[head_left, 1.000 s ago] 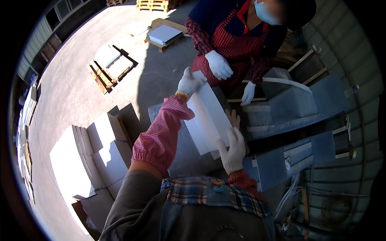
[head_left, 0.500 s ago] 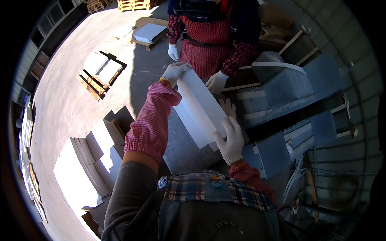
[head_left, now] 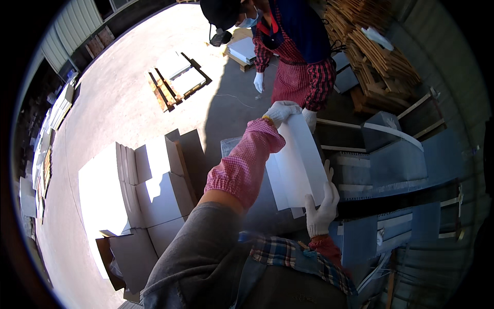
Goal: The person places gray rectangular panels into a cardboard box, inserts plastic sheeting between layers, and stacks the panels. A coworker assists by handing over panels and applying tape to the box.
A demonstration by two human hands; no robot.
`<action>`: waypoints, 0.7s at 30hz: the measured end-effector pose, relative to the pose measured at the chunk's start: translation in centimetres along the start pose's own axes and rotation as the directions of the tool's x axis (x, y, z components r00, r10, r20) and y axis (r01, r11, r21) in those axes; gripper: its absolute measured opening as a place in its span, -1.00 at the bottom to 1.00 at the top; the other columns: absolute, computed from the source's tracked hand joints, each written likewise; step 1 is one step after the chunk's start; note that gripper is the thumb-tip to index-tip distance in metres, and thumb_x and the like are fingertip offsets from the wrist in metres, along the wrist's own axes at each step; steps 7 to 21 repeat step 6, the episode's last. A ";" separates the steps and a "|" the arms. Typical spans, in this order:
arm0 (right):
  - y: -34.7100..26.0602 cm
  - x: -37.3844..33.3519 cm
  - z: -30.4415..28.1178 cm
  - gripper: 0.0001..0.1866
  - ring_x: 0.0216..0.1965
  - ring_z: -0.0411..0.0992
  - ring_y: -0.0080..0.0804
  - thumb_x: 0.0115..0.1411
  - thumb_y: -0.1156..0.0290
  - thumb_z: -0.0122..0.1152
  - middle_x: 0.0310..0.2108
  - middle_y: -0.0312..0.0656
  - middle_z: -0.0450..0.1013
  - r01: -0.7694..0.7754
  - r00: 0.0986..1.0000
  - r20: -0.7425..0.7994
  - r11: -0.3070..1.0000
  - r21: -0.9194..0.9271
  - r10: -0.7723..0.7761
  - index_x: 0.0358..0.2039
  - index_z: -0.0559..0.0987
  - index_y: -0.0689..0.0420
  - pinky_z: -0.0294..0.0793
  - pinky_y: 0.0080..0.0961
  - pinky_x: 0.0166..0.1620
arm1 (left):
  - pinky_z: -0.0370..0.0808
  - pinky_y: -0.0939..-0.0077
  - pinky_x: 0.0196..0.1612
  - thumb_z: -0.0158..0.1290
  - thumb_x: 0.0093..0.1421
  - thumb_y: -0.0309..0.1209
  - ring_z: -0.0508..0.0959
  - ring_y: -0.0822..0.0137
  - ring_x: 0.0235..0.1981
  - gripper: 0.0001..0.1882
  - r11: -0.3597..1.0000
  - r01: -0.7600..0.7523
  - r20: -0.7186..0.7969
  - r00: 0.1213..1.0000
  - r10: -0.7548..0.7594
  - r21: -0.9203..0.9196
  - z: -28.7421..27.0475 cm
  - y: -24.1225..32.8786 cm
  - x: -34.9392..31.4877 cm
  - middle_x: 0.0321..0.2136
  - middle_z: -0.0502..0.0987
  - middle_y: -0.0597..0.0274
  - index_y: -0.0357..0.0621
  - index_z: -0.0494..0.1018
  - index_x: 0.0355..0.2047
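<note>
A long white sheet, creased lengthwise into a shallow channel, is held up in front of me, tilted. My gloved left hand is closed over its far end, fingers curled on the edge. At the near right corner, my gloved right hand grips it with the thumb on the near edge and the fingers along the right side. Below the sheet lies a dark grey work surface. A co-worker's gloved hand is beside the far end, partly hidden by the sheet.
The co-worker stands across from me, other gloved hand hanging down. Stacked cartons stand at left. Grey panels on a frame are at right, with piled wooden slats behind. A pallet bears white sheets on the floor.
My view has swung left, so the surroundings shift right in the picture. Both my hands keep hold of the white sheet. The co-worker now leans with the head lowered to the left.
</note>
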State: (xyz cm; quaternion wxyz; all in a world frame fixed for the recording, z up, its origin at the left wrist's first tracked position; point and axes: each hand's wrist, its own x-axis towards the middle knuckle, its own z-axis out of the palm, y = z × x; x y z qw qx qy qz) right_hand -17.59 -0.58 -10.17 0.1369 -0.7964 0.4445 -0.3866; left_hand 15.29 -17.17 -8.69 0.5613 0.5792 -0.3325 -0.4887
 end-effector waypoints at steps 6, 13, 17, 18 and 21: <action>-1.5 -0.6 0.8 0.16 0.40 0.19 0.17 0.18 0.40 0.45 0.46 0.16 0.08 -0.381 0.922 0.126 0.802 0.460 0.366 0.54 -0.21 0.17 0.26 -0.14 0.41 | 0.45 0.38 0.15 0.33 0.09 -0.27 0.61 0.28 -0.10 -0.64 0.994 -0.041 -0.076 0.996 0.049 0.101 -1.1 -1.3 0.6 -0.19 0.70 0.13 -0.02 0.72 -0.07; -1.5 -0.6 0.8 0.16 0.40 0.19 0.17 0.18 0.40 0.45 0.46 0.16 0.08 -0.381 0.922 0.126 0.802 0.460 0.366 0.54 -0.21 0.17 0.26 -0.14 0.41 | 0.45 0.38 0.15 0.33 0.09 -0.27 0.61 0.28 -0.10 -0.64 0.994 -0.041 -0.076 0.996 0.049 0.101 -1.1 -1.3 0.6 -0.19 0.70 0.13 -0.02 0.72 -0.07; -1.5 -0.6 0.8 0.16 0.40 0.19 0.17 0.18 0.40 0.45 0.46 0.16 0.08 -0.381 0.922 0.126 0.802 0.460 0.366 0.54 -0.21 0.17 0.26 -0.14 0.41 | 0.45 0.38 0.15 0.33 0.09 -0.27 0.61 0.28 -0.10 -0.64 0.994 -0.041 -0.076 0.996 0.049 0.101 -1.1 -1.3 0.6 -0.19 0.70 0.13 -0.02 0.72 -0.07; -1.5 -0.6 0.8 0.16 0.40 0.19 0.17 0.18 0.40 0.45 0.46 0.16 0.08 -0.381 0.922 0.126 0.802 0.460 0.366 0.54 -0.21 0.17 0.26 -0.14 0.41 | 0.45 0.38 0.15 0.33 0.09 -0.27 0.61 0.28 -0.10 -0.64 0.994 -0.041 -0.076 0.996 0.049 0.101 -1.1 -1.3 0.6 -0.19 0.70 0.13 -0.02 0.72 -0.07; -1.5 -0.6 0.8 0.16 0.40 0.19 0.17 0.18 0.40 0.45 0.46 0.16 0.08 -0.381 0.922 0.126 0.802 0.460 0.366 0.54 -0.21 0.17 0.26 -0.14 0.41 | 0.45 0.38 0.15 0.33 0.09 -0.27 0.61 0.28 -0.10 -0.64 0.994 -0.041 -0.076 0.996 0.049 0.101 -1.1 -1.3 0.6 -0.19 0.70 0.13 -0.02 0.72 -0.07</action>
